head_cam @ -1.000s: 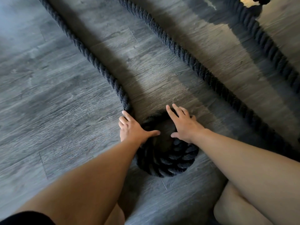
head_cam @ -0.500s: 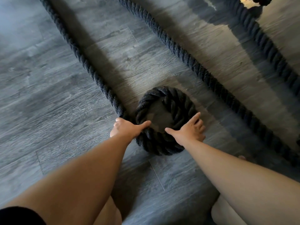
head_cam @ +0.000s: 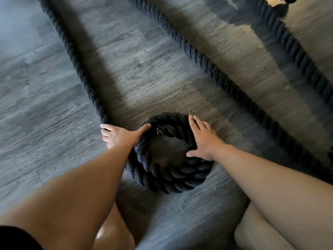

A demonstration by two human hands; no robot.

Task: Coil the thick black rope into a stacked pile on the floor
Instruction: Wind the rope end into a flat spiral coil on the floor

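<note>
Grey wood-grain floor [head_cam: 54, 91] fills the room beneath a person crouched over a thick black rope [head_cam: 79, 69]. At its near end the rope is wound into a small stacked coil [head_cam: 167, 177], two or three turns high, with bare floor showing through its open centre. The left hand [head_cam: 120, 135] lies spread at the coil's left edge: its thumb presses the top of the coil's rim, while its fingers reach out to touch the straight run of rope where it arrives at the coil. It closes on nothing. The right hand [head_cam: 202, 139] rests flat and open on the coil's right rim, fingers pointing away from the person, thumb hooked over the inner edge. From the coil's left side the rope runs off to the far left. A second length [head_cam: 207, 64] crosses diagonally beyond the coil's right side, and a third [head_cam: 295, 51] lies farther right again. Bare knees [head_cam: 255, 231] sit nearest the person.
</note>
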